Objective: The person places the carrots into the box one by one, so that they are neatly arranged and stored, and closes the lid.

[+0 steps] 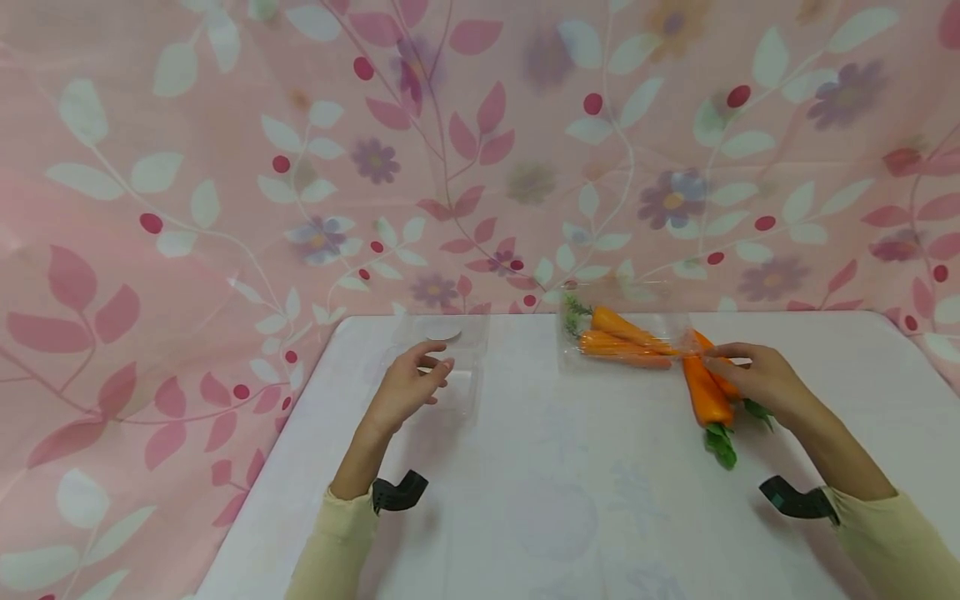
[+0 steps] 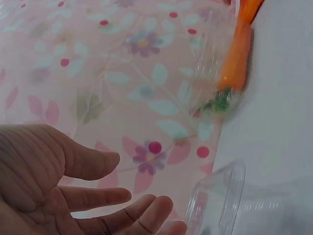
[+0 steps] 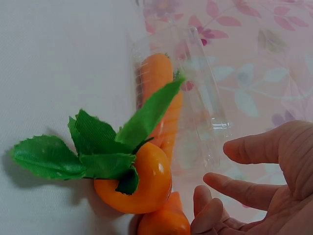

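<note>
My left hand hovers over a clear plastic box at the table's back left, its fingers loosely bent with nothing between them. In the left wrist view the thumb stands apart from the fingers. A second clear plastic box, back right of centre, holds several toy carrots, some with feathery green tops. Beside it lie two thicker loose toy carrots with green leaves. My right hand is over these, fingertips close to the box's right end. The right wrist view shows a gap between thumb and forefinger.
A white cloth covers the table. Right behind its back edge hangs a pink floral curtain, which also runs along the left side. Each wrist carries a dark camera mount.
</note>
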`<state>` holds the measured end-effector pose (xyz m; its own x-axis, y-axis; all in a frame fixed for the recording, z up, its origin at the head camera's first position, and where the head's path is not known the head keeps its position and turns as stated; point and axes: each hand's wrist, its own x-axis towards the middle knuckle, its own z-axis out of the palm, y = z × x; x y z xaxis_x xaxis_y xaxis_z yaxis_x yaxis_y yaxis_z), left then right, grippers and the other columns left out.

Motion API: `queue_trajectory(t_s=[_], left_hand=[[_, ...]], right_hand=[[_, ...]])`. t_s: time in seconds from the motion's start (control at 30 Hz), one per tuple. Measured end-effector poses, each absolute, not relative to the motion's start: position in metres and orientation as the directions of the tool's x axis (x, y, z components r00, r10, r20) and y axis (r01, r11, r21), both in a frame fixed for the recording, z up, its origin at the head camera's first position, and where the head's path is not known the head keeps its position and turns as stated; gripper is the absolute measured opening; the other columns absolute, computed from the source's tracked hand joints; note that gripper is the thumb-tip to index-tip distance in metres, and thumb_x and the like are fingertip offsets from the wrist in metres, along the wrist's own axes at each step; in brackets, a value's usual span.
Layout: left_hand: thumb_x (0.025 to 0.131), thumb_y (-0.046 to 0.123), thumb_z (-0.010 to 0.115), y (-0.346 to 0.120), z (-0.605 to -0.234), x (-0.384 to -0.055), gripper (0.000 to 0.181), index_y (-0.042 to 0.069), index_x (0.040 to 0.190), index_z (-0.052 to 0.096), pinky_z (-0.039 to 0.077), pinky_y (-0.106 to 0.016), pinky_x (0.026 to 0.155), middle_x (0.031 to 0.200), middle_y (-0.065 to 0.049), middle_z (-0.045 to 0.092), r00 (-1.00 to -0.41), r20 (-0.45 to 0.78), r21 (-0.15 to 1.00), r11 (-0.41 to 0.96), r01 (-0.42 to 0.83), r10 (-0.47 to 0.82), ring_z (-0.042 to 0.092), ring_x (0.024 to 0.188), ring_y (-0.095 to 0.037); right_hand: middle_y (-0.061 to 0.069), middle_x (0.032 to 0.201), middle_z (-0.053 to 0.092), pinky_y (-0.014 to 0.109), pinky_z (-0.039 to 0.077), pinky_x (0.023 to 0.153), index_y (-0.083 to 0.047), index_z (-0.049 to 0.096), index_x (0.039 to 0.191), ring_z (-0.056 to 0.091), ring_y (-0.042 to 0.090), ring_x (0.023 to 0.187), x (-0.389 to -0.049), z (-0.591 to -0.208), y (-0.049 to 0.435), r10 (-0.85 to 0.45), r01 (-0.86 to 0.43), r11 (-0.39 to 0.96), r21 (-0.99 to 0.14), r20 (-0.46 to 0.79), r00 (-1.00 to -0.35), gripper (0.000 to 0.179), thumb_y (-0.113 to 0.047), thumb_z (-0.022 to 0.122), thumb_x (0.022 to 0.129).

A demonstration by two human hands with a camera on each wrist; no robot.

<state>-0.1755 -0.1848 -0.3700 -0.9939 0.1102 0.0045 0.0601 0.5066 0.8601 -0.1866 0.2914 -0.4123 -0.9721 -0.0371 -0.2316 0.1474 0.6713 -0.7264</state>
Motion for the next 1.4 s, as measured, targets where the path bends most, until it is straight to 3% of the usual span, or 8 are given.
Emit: queue_trajectory(t_s=[0.3,0.83,1.17,1.4], left_hand=[[0.098,0.023,0.063,-0.214,-0.367,-0.182,0.042,0.002,0.134,0.056,0.058,-0.036,0.065,0.109,-0.023,0.064,-0.999,0.012,0.851,0.525,0.031,0.039,0.067,0.085,-0.025],[0.098,0.023,0.062,-0.266,-0.372,-0.185,0.036,-0.001,0.125,0.063,0.054,-0.027,0.057,0.104,-0.023,0.064,-0.991,0.067,0.744,0.667,-0.028,-0.116,0.061,0.082,-0.027],[0.097,0.02,0.061,-0.277,-0.384,-0.187,0.032,-0.004,0.118,0.066,0.051,-0.04,0.074,0.106,-0.027,0.066,-0.98,0.087,0.694,0.717,-0.068,-0.178,0.061,0.094,-0.036],[0.098,0.021,0.061,-0.286,-0.394,-0.189,0.033,-0.005,0.119,0.065,0.055,-0.028,0.062,0.113,-0.027,0.064,-0.98,-0.006,0.748,0.649,-0.137,-0.2,0.062,0.094,-0.034]], right_hand=[[0.039,0.138,0.038,0.058,0.048,0.088,0.009,0.05,0.136,0.046,0.051,0.115,-0.184,-0.414,0.296,-0.053,0.103,0.687,-0.719,-0.191,-0.98,0.064,-0.045,0.051,0.101],[0.038,0.137,0.04,0.059,0.049,0.087,0.008,0.053,0.134,0.049,0.052,0.115,-0.179,-0.414,0.297,-0.071,0.081,0.692,-0.717,-0.18,-0.981,0.06,-0.043,0.053,0.101],[0.038,0.138,0.039,0.06,0.047,0.087,0.007,0.052,0.135,0.046,0.05,0.114,-0.175,-0.416,0.297,-0.07,0.102,0.686,-0.721,-0.204,-0.976,0.062,-0.044,0.053,0.101],[0.037,0.137,0.04,0.056,0.049,0.084,0.007,0.053,0.134,0.048,0.048,0.111,-0.173,-0.417,0.296,-0.069,0.103,0.692,-0.714,-0.208,-0.976,0.061,-0.044,0.053,0.101]])
